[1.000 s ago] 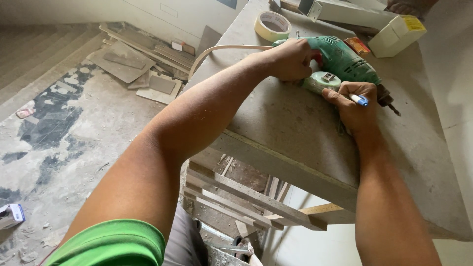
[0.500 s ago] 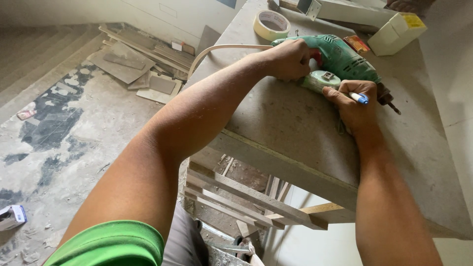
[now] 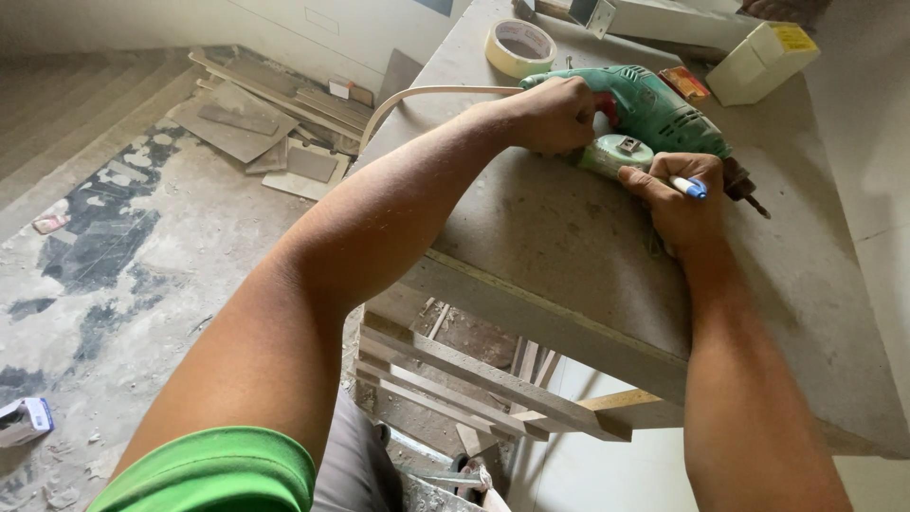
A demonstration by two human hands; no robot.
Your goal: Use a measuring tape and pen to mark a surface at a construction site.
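Observation:
A green electric drill (image 3: 664, 109) lies on its side on the grey worktop (image 3: 569, 237), its bit pointing right. My left hand (image 3: 550, 114) is closed around the drill's handle end. My right hand (image 3: 678, 194) holds a pen with a blue cap (image 3: 690, 187) and presses on a small round pale-green object (image 3: 616, 152) that sits against the drill. A white cable (image 3: 417, 95) curves off the table's left edge from the drill.
A roll of tape (image 3: 519, 45) lies behind the drill, with a white box (image 3: 758, 62) and a long white profile (image 3: 664, 19) at the back. Tile offcuts (image 3: 265, 123) litter the floor to the left. Wooden slats (image 3: 474, 379) sit under the table.
None beyond a slight shift of the camera; both hands stay on the drill and the round object.

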